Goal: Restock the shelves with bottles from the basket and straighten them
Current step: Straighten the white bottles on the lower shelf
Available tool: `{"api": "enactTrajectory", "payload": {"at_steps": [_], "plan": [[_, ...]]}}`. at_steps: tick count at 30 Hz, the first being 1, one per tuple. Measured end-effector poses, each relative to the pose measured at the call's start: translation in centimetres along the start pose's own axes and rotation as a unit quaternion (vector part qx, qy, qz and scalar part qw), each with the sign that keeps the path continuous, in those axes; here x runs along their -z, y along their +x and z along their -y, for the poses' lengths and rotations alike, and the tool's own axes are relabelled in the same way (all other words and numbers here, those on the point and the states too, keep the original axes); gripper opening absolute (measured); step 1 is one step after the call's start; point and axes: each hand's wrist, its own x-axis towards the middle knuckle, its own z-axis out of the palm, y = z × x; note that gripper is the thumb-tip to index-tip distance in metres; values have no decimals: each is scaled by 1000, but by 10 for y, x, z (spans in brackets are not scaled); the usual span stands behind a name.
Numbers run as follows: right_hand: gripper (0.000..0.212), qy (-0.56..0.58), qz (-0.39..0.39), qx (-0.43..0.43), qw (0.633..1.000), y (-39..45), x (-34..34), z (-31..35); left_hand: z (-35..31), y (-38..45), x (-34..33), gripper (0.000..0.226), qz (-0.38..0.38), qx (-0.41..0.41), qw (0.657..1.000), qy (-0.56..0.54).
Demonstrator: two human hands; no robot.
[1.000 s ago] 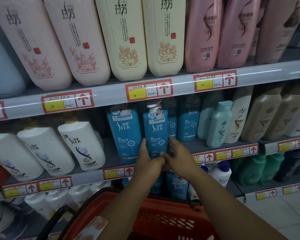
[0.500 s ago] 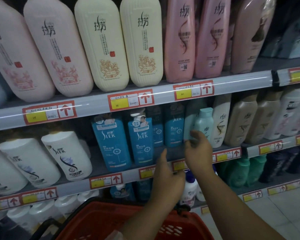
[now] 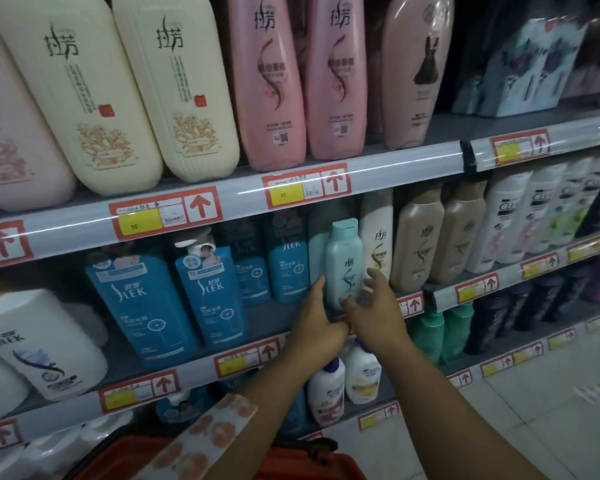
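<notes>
Mint bottle [image 3: 343,265] stood between both hands, left [image 3: 317,327] and right [image 3: 378,313], each grip loose, holding nothing; a nudge toward 12 o'clock risked toppling neighbours.

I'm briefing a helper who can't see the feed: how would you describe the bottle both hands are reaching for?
Find the middle shelf, below the row of big cream and pink bottles. Right of the blue SLEK bottles, the small mint-green bottle stands at the shelf's front edge, between the left hand and right hand. It is shorter than its neighbours and the only pale green one with a flat cap.
</notes>
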Motion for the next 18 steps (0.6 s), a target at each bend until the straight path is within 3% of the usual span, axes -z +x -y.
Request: {"api": "enactTrajectory", "payload": {"at_steps": [5, 10, 18], "plan": [[37, -1, 28, 21, 999, 7, -3, -12, -4, -3, -5, 97, 9, -8, 1000, 8], [55, -6, 26, 32, 999, 14, -10, -26, 2, 0, -1, 101, 17, -7, 1000, 14], [54, 21, 48, 41, 998, 20, -12, -31, 11, 5, 1, 102, 4, -18, 1000, 7]]}}
